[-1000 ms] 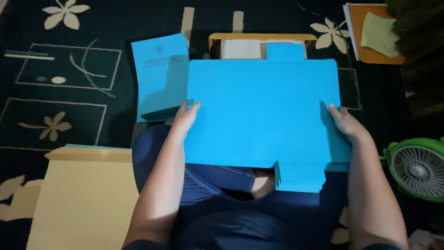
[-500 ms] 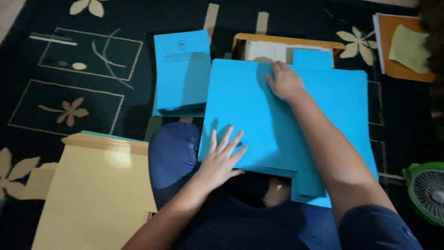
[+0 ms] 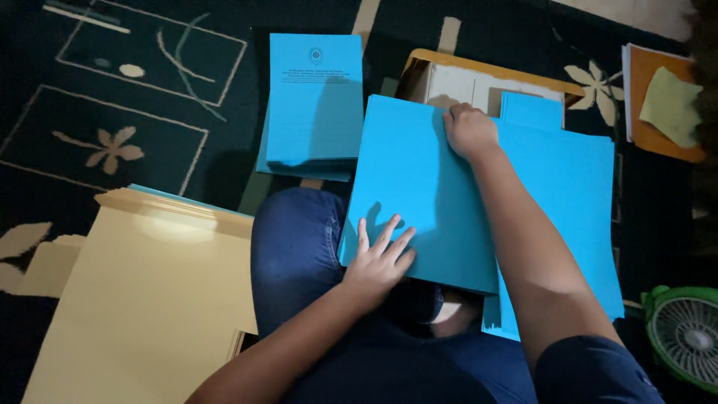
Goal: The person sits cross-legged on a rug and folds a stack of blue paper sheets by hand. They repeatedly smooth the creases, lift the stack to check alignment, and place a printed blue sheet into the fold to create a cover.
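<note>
2 hands [image 3: 381,258] flat on blue folder [image 3: 419,194] edges

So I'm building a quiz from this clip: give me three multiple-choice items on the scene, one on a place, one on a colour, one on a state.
1. Where does the right hand rest?
A. on the far edge of the folded bright blue card sheet
B. on the green fan
C. on the carpet

2. What colour is the large card stack beside the person's left knee?
A. red
B. pale yellow
C. white

3. How is the left hand?
A. clenched around a pen
B. lifted in the air
C. flat, fingers spread, on the sheet's near edge

Answers: 1 A, its knuckles sit at the sheet's top edge; 2 B, it shows cream-yellow; 3 C, the fingers fan out on the blue.
</note>
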